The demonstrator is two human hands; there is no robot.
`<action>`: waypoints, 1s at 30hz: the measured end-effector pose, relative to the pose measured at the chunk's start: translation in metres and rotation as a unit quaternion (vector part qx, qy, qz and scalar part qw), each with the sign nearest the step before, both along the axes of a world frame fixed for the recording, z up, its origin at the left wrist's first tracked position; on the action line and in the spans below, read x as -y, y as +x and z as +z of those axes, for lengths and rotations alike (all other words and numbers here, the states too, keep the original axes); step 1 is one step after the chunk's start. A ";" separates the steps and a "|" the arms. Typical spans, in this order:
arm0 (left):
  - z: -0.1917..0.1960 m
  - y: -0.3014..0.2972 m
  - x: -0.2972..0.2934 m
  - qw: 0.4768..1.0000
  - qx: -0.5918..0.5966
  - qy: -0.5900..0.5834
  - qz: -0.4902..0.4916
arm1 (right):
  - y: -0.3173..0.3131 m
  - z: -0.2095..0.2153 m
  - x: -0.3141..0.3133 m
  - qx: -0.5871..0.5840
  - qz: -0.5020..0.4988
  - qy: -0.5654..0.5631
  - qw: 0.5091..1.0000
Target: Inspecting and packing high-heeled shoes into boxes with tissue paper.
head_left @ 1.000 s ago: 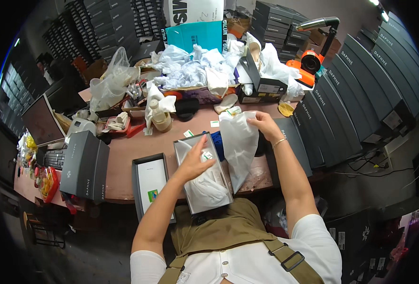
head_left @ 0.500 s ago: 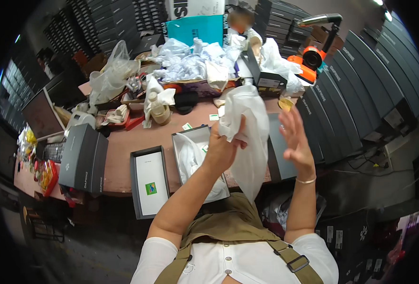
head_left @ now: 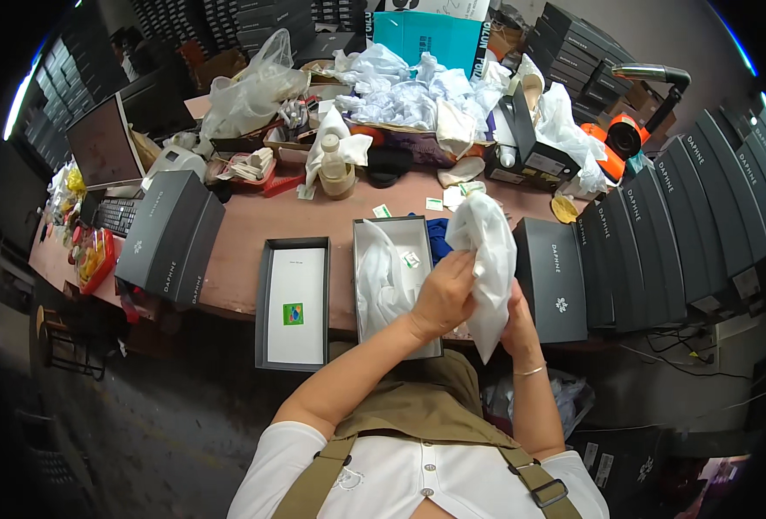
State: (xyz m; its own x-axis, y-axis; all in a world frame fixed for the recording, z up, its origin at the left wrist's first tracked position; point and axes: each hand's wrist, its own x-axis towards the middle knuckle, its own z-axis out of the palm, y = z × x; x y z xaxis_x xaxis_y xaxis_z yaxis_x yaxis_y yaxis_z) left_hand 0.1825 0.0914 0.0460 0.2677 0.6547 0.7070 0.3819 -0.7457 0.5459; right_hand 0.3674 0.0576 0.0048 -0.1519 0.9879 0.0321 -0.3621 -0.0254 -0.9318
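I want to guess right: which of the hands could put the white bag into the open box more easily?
Probably the left hand. It grips the white bag right beside the open box, while the right hand is behind the bag, farther from it.

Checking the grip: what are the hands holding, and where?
Both hold the white bag: left hand on its left side, right hand behind its lower part.

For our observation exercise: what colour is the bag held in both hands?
White, a soft bag gripped by the left hand and right hand; head view.
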 end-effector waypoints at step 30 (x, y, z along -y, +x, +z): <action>-0.117 -0.104 -0.018 0.947 -0.254 -0.149 0.125 | -0.164 -0.004 -0.082 0.882 0.084 0.288 0.364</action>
State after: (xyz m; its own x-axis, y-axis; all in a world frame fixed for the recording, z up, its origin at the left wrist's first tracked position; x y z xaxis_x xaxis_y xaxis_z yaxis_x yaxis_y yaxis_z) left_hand 0.0789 0.1096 -0.0706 0.3347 0.8925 0.3023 0.7965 -0.4394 0.4154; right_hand 0.2038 0.1392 0.0009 -0.4957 0.8659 -0.0674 0.7729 0.4752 0.4204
